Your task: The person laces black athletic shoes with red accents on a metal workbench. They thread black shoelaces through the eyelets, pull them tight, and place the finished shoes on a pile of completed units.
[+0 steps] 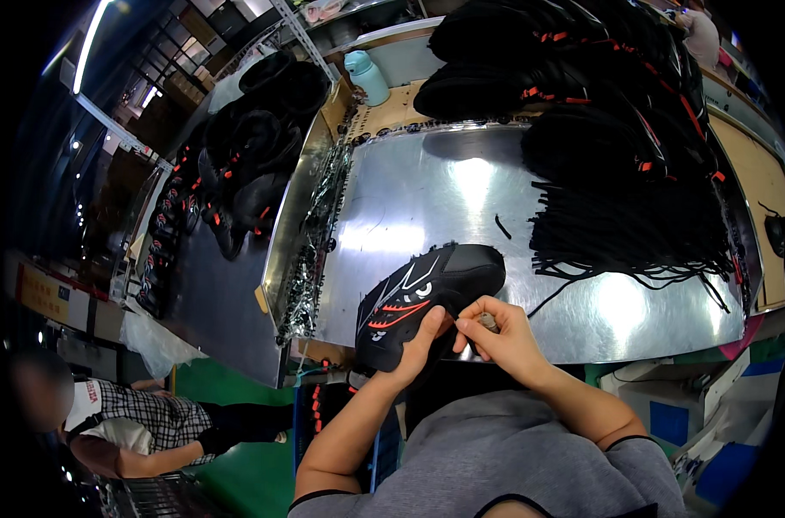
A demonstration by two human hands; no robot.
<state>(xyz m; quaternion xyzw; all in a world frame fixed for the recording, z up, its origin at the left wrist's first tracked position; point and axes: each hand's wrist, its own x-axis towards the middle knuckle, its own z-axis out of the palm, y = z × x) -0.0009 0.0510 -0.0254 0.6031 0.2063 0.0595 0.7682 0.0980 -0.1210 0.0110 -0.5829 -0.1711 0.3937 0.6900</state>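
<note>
The black shoe [392,312] is at the table's [414,194] near edge, gripped by the left hand [420,347], thumb on top. The right hand's [503,338] fingertips pinch together beside it; on what, I cannot tell. Right of the shoe lie laces [630,229], one strand trailing toward that hand. Behind: heaped shoes [573,142], a blue bottle [368,79].

From the wearer's head, one wide fisheye view looks steeply down and forward, fairly near the counter [392,198], taking in the grey shirt [530,449] at its near edge and the green floor [245,475] at left.
</note>
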